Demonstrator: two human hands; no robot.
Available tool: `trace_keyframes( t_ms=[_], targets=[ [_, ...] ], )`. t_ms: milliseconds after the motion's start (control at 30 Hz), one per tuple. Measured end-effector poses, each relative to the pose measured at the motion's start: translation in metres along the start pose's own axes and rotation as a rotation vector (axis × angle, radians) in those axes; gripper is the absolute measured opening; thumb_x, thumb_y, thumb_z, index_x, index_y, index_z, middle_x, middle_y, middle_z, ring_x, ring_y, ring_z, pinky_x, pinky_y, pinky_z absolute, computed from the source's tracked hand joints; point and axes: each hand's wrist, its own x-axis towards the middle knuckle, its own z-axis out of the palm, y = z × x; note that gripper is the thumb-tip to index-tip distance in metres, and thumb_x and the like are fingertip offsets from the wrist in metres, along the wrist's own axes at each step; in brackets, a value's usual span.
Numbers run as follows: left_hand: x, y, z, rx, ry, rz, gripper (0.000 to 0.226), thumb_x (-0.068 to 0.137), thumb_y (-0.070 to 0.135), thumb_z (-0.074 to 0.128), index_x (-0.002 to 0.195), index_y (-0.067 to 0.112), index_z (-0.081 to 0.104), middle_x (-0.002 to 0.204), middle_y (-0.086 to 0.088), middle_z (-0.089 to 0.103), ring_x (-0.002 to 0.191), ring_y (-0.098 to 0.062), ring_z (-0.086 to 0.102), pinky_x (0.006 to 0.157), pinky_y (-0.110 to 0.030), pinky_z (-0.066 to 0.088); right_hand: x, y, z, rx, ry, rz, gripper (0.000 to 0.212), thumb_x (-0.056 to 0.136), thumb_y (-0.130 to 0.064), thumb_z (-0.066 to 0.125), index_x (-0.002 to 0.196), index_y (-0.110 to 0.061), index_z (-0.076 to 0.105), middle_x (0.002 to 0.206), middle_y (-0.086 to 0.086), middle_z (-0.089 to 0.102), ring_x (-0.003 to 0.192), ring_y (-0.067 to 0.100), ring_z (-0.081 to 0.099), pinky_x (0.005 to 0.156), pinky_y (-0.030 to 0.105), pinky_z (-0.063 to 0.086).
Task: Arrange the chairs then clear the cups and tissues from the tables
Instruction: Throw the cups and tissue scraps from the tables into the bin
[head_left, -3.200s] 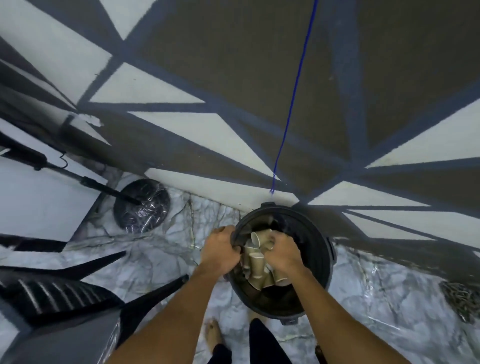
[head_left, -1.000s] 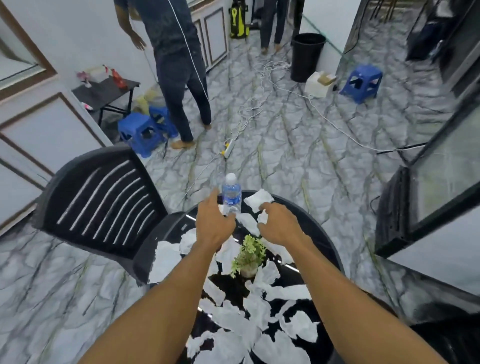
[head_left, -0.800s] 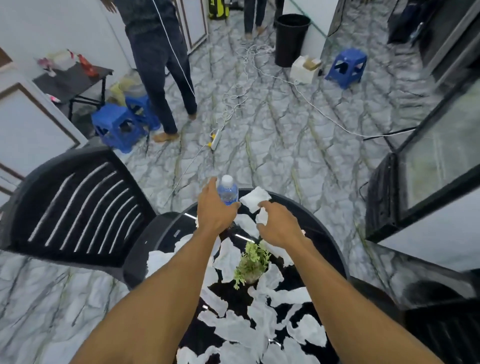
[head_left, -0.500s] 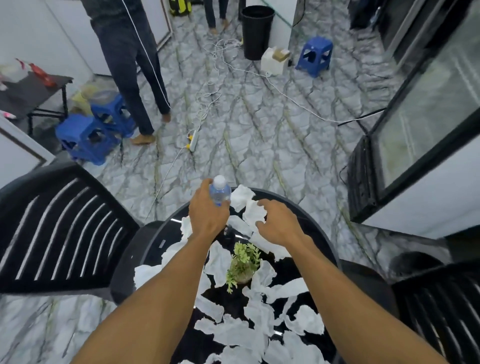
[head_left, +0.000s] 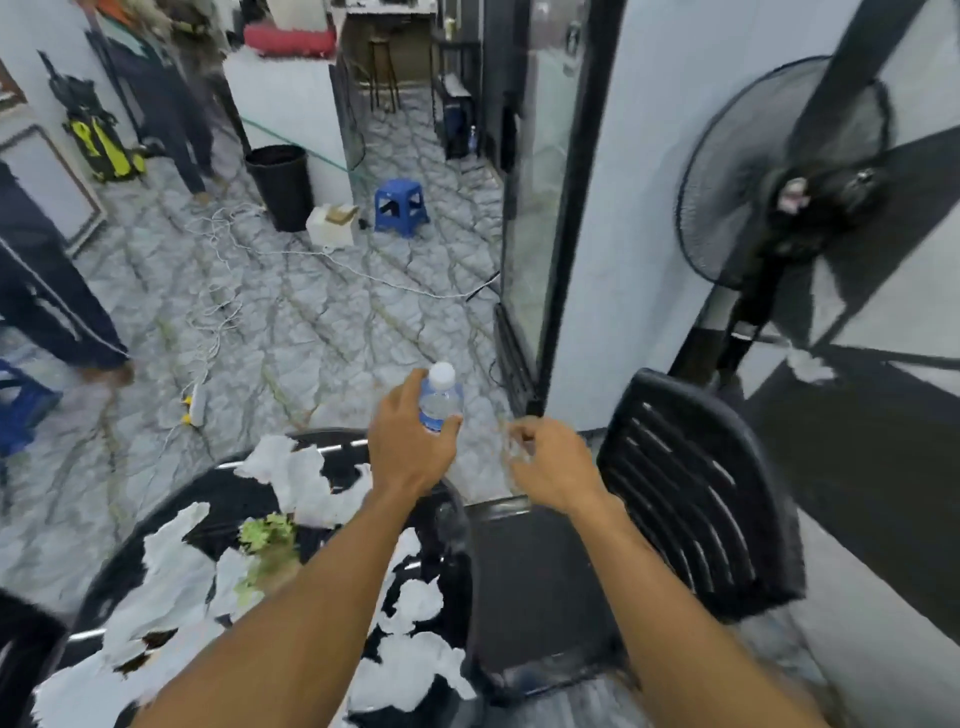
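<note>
A round black table (head_left: 236, 493) is strewn with several torn white tissues (head_left: 304, 480) around a small green plant (head_left: 265, 540). My left hand (head_left: 410, 452) grips a clear water bottle (head_left: 441, 397) with a white cap, held in the air past the table's far right edge. My right hand (head_left: 553, 465) hovers beside it with curled fingers that pinch a small pale piece of tissue (head_left: 513, 449), which is blurred. A black slatted chair (head_left: 691, 499) stands to the right of the table, under my right forearm.
A black bin (head_left: 283, 182) stands far across the marble floor, with a white box (head_left: 332, 223) and a blue stool (head_left: 400, 205) beside it. Cables (head_left: 208, 322) trail over the floor. A person's legs (head_left: 57, 312) are at the left. A standing fan (head_left: 779, 171) and a glass door (head_left: 530, 208) are on the right.
I moved from the bin of cups to the table. My left hand lifted the bottle off the table and carried it right. My right hand came up off the tissues. The view swung right.
</note>
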Motion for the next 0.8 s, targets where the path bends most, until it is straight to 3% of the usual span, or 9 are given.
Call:
trace_keyframes(
  t_ms=[167, 267, 400, 633, 800],
  targets=[
    [-0.072, 0.13, 0.08, -0.119, -0.15, 0.203, 0.067, 0.08, 0.036, 0.077, 0.14, 0.025, 0.048, 0.124, 0.0, 0.062, 0.11, -0.024, 0.058, 0.09, -0.041, 0.051, -0.1, 0.108, -0.098, -0.03, 0.17, 0.142, 0.039, 0.088, -0.028, 0.065, 0.126, -0.02, 0.062, 0.125, 0.003, 0.061, 0.115, 0.027, 0.058, 0.091, 0.039, 0.05],
    [-0.129, 0.204, 0.126, -0.233, -0.253, 0.32, 0.063, 0.08, 0.035, 0.078, 0.136, 0.027, 0.051, 0.122, 0.005, 0.063, 0.108, -0.02, 0.058, 0.086, -0.033, 0.05, -0.164, 0.175, -0.137, -0.057, 0.233, 0.298, 0.04, 0.085, -0.029, 0.066, 0.124, -0.021, 0.061, 0.122, 0.002, 0.062, 0.114, 0.026, 0.058, 0.088, 0.036, 0.048],
    [-0.203, 0.276, 0.184, -0.338, -0.436, 0.415, 0.072, 0.078, 0.036, 0.082, 0.141, 0.024, 0.05, 0.13, 0.004, 0.061, 0.116, -0.016, 0.057, 0.095, -0.029, 0.047, -0.25, 0.254, -0.173, -0.017, 0.342, 0.504, 0.039, 0.081, -0.025, 0.065, 0.12, -0.022, 0.064, 0.124, 0.003, 0.065, 0.117, 0.027, 0.058, 0.095, 0.035, 0.048],
    [-0.317, 0.338, 0.272, -0.35, -0.807, 0.569, 0.069, 0.078, 0.043, 0.079, 0.138, 0.03, 0.048, 0.118, 0.006, 0.063, 0.104, -0.019, 0.061, 0.086, -0.043, 0.055, -0.381, 0.359, -0.18, 0.068, 0.395, 0.822, 0.045, 0.082, -0.029, 0.063, 0.127, -0.023, 0.061, 0.129, 0.003, 0.061, 0.118, 0.025, 0.057, 0.095, 0.036, 0.048],
    [-0.38, 0.364, 0.328, -0.323, -1.01, 0.617, 0.066, 0.078, 0.04, 0.077, 0.134, 0.038, 0.043, 0.118, 0.005, 0.064, 0.101, -0.022, 0.063, 0.086, -0.042, 0.055, -0.442, 0.413, -0.175, 0.135, 0.439, 1.01, 0.042, 0.08, -0.027, 0.065, 0.121, -0.024, 0.065, 0.122, 0.001, 0.065, 0.114, 0.024, 0.059, 0.09, 0.035, 0.051]
  ],
)
